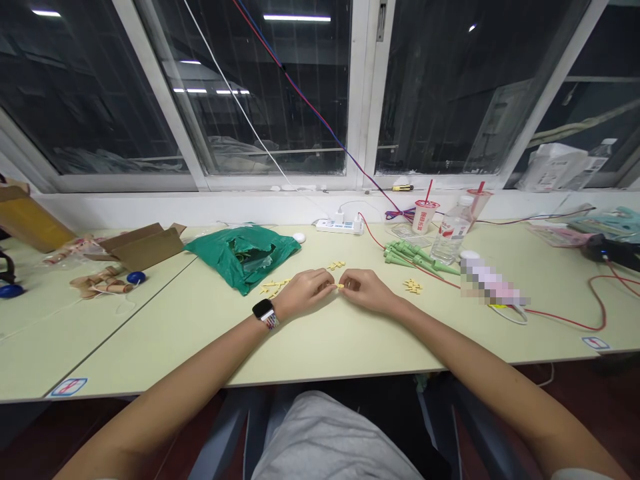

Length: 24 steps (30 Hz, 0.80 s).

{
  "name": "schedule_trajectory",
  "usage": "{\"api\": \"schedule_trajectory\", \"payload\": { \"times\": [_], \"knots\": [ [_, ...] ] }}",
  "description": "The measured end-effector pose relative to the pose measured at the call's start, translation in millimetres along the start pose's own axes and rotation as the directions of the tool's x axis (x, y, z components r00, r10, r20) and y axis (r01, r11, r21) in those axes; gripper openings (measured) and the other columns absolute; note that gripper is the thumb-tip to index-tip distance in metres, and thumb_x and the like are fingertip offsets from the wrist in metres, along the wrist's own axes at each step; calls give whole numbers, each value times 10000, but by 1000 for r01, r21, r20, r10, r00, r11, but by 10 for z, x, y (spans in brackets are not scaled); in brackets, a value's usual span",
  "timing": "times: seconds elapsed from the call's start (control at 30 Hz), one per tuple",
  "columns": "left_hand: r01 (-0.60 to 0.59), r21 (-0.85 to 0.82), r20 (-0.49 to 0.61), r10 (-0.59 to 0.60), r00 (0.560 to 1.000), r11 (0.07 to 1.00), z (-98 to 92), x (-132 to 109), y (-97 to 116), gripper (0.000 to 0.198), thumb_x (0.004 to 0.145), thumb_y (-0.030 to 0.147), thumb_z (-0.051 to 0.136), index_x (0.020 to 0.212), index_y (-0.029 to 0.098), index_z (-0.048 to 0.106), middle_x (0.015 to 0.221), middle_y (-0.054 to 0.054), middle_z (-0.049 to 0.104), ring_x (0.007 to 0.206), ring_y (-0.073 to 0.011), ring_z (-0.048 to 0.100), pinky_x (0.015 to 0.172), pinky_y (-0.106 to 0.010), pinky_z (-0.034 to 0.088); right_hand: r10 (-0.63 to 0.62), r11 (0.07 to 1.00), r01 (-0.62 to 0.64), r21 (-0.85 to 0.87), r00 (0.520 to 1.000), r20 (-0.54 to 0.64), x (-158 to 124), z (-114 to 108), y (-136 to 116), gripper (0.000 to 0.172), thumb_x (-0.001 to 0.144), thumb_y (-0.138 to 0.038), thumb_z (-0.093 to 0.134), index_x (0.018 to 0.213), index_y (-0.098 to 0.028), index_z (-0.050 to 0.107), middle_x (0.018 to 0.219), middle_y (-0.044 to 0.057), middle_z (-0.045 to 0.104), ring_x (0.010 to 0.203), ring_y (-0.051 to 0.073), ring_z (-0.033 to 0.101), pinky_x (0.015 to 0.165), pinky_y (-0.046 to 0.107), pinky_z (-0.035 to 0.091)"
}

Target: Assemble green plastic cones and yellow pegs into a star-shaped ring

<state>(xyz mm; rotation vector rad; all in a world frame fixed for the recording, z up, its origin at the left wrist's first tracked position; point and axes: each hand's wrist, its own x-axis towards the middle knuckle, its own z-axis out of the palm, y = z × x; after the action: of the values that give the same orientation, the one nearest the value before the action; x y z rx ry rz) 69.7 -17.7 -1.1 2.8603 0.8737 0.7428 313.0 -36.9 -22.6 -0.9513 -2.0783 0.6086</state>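
Note:
Over the middle of the pale table (310, 353), my hands meet fingertip to fingertip. A small yellow piece (341, 286) shows between them; its exact kind is too small to make out. My left hand (311, 288), with a watch (263, 309) on its wrist, is closed in a pinch on the piece's left side. From the right, my right hand (369, 291) pinches it too. Similar yellow pieces lie in a small group (337, 265) just beyond the hands. Another heap (273, 288) is partly hidden behind my left hand, and a third pile (413, 287) lies to the right.
A torn green plastic bag (240, 257) lies left of the hands. Long green tapered parts (410, 255) are bundled at the right, near a water bottle (450, 233) and a drink cup (425, 217). A power strip (340, 226) and red cable sit behind. Wooden kendamas (95, 283) are far left.

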Motion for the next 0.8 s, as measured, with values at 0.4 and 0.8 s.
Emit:
{"api": "schedule_trajectory", "payload": {
  "times": [0.4, 0.8],
  "knots": [
    [217, 2, -127, -215, 968, 976, -202, -76, -587, 327, 1082, 383, 450, 1187, 192, 693, 1078, -85, 685, 960, -230, 679, 908, -374, 495, 284, 743, -308, -595, 949, -136, 5, -749, 129, 134, 901, -181, 629, 966, -184, 746, 1024, 100, 773, 903, 215, 658, 698, 292, 376],
    [254, 191, 27, -264, 964, 948, -261, -86, -740, 181, 896, 263, 555, 882, 204, 725, 910, -88, 720, 878, -266, 656, 819, -385, 469, 718, 424, -559, -713, 687, -111, -167, -1317, 274, 245, 740, -191, 691, 940, -211, 831, 1054, 97, 805, 922, 243, 717, 697, 285, 432]
  ]
}}
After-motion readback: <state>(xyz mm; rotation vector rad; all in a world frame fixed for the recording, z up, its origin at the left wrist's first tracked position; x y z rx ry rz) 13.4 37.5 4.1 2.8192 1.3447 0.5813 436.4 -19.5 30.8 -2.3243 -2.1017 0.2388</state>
